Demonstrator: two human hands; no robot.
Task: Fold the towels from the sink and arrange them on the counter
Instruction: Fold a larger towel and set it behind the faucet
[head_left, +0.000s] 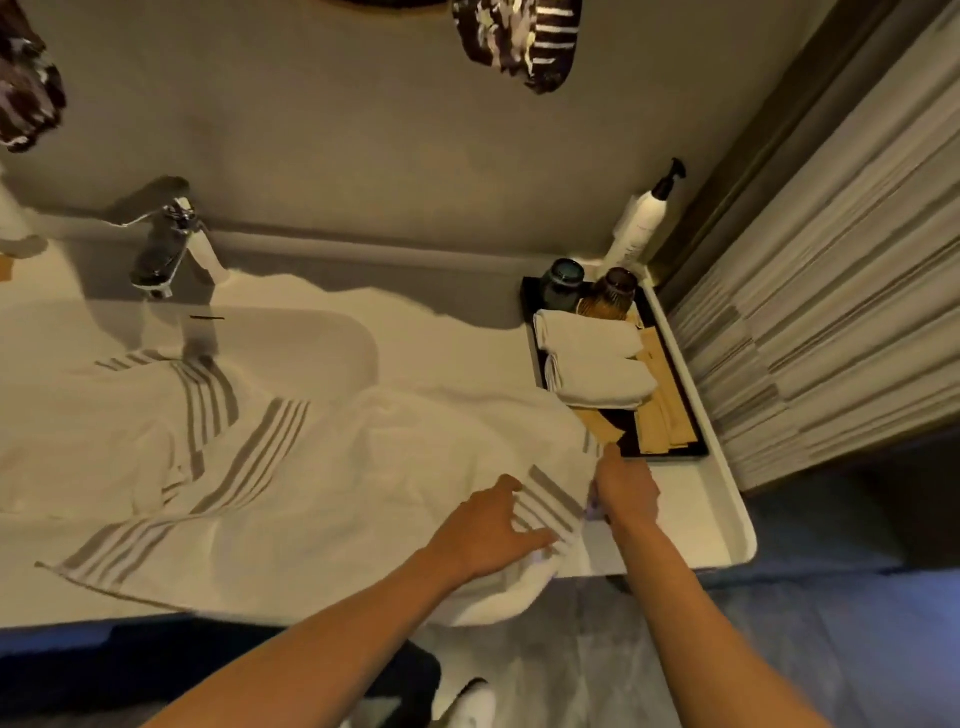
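From the left, I see the striped towel (291, 467) spilling out of the sink (311, 338) and lying across the bench (467, 353), spread flat for folding. My left hand (488, 535) lies open, pinning its striped end; my right hand (626, 488) seems to pinch the edge beside it, just short of the tray (696, 447) of folded cloths (597, 364).

A big striped towel (291, 467) covers most of the table (717, 519), spilling out of the sink (311, 338) and over the front edge. Bare table shows only behind it, between the faucet (166, 249) and the black tray (696, 447), and in a strip at the right end. The tray, crowded with folded cloths (592, 358), two cups (563, 280) and a pump bottle (641, 223) behind, blocks the right back corner.
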